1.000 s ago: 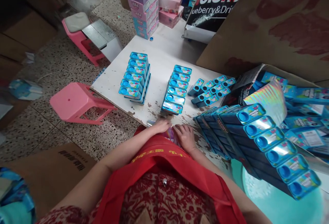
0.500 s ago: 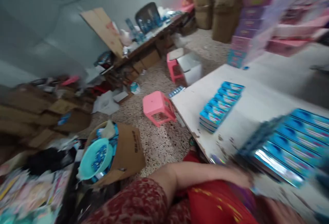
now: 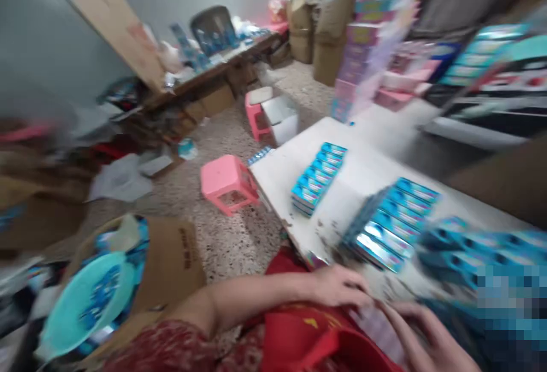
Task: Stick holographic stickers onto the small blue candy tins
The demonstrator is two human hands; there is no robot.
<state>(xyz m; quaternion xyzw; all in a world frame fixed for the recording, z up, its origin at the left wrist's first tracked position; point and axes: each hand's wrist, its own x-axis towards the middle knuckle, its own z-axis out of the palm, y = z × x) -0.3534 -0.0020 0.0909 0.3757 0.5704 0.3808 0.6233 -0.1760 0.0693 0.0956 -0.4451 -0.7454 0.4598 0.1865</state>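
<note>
Low in front of my body, my left hand [image 3: 342, 286] has its fingers curled at the upper edge of a pale, purplish striped piece [image 3: 378, 326], whose kind I cannot make out. From the other side, my right hand [image 3: 431, 335] grips the same piece with bent fingers. Both hands are near the table's front edge and slightly blurred. Just beyond them on the white table [image 3: 294, 161] lies a block of shiny blue boxes [image 3: 397, 218]. A narrower row of similar blue boxes [image 3: 320, 175] sits farther off to the left.
More blue boxes [image 3: 482, 252] crowd the right. A pink stool [image 3: 226, 181] stands on the floor left of the table. Nearer is a carton [image 3: 171, 264] with a turquoise basin [image 3: 60, 315] on top. Stacked purple and pink boxes [image 3: 356, 47] rise at the table's far end.
My view has swung right, so the table and boxes appear farther left. Both hands now show more clearly, close together with the pale striped piece between them.
</note>
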